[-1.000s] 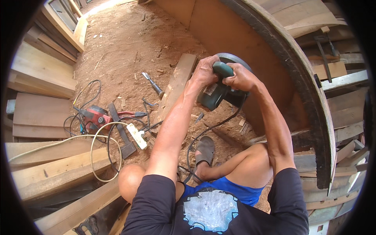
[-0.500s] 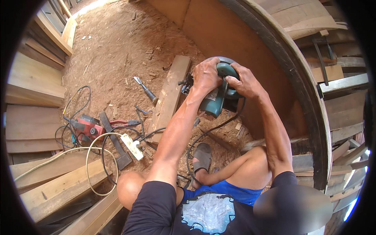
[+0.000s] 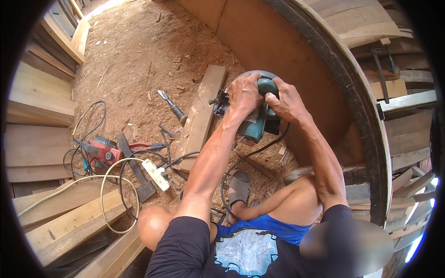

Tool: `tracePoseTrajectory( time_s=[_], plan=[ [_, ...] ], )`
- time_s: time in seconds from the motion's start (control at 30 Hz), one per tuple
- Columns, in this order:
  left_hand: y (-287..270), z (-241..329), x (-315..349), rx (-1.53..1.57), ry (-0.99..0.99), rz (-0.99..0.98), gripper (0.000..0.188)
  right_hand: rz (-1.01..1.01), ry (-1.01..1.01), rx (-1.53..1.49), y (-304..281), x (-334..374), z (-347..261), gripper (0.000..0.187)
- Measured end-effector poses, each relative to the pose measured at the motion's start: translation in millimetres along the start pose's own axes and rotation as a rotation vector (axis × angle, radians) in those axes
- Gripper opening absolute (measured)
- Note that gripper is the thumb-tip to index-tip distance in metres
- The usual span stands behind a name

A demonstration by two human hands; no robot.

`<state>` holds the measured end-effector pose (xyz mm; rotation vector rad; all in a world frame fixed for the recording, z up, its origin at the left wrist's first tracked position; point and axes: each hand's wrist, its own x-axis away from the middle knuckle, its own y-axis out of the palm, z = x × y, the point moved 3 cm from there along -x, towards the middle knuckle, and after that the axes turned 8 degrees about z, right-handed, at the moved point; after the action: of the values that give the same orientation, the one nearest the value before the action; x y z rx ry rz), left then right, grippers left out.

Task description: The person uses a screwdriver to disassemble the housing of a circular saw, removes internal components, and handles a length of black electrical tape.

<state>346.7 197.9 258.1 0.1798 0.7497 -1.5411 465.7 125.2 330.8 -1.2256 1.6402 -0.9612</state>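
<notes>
Beside the right edge of a wooden plank [image 3: 204, 99], gripping a teal circular saw [image 3: 253, 130], with left hand [image 3: 244, 91] clamped on its left side and right hand [image 3: 286, 101] curled around its handle [image 3: 267, 85].

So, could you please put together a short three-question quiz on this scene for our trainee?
1. True or false: the left hand and right hand are both on the green tool.

2. Which is nearest the handle end of the chisel?
a) the sandal
b) the plank
c) the shorts

3. Fill in, from the person's side: the red tool lies to the ____ of the power strip.

Key: 1. True; 2. b; 3. left.
</notes>
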Motion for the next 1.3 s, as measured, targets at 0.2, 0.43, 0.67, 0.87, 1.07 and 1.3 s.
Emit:
tracePoseTrajectory(
  time_s=[0.2, 0.43, 0.67, 0.87, 1.07, 1.3],
  plan=[
    [0, 1, -2, -0.032, 0.015, -0.008, 0.038, -0.045, -0.021, -0.135, -9, 2, 2, 0.037],
    [4, 2, 2, -0.067, 0.015, -0.062, 0.036, -0.074, -0.099, -0.147, -7, 6, 14, 0.037],
    [5, 3, 7, -0.076, 0.016, -0.061, 0.036, -0.074, 0.009, -0.135, -8, 12, 0, 0.034],
    [4, 11, 6, -0.014, 0.055, 0.015, 0.039, -0.006, 0.078, -0.01, -7, 12, 5, 0.035],
    [2, 13, 9, -0.112, 0.037, -0.081, 0.039, -0.037, -0.128, -0.156, -9, 14, 15, 0.037],
    [2, 10, 11, -0.055, 0.046, -0.05, 0.037, 0.011, -0.047, -0.057, -2, 21, 8, 0.039]
  ],
)
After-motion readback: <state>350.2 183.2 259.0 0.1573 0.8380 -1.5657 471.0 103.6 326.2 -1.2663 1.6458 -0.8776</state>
